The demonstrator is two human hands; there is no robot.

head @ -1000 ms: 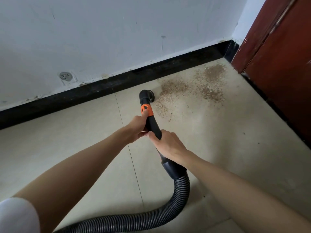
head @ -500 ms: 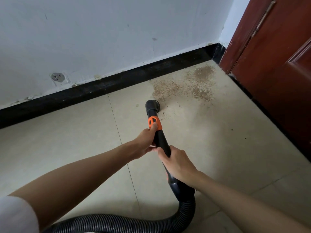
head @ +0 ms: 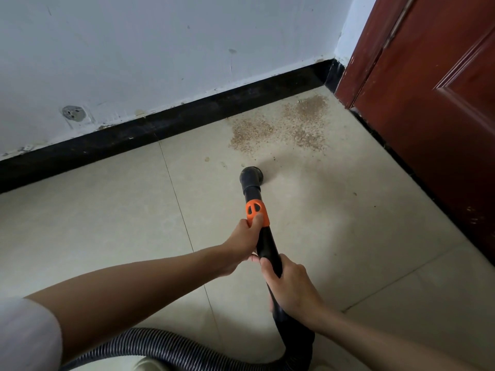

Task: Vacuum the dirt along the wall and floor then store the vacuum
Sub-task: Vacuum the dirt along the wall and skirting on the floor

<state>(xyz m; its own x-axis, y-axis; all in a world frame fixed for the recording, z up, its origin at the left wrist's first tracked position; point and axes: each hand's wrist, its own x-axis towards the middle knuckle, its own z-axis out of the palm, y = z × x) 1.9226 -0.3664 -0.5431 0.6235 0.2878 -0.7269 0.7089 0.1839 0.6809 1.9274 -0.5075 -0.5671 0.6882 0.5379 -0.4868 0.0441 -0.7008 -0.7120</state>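
Hands on the black vacuum wand (head: 267, 247), nozzle (head: 251, 176) down on the pale tiled floor (head: 107, 223)

Left hand (head: 242, 242) grips the wand just below its orange collar (head: 257, 212), thumb pressed on the collar; right hand (head: 290, 287) wraps its curled fingers around the wand lower down, near where the ribbed hose (head: 160, 349) joins. Brown dirt (head: 281, 127) lies scattered ahead of the nozzle, close to the black skirting (head: 160, 129) and the red door (head: 428, 116); the nozzle seems to touch the tile, though the contact is hidden
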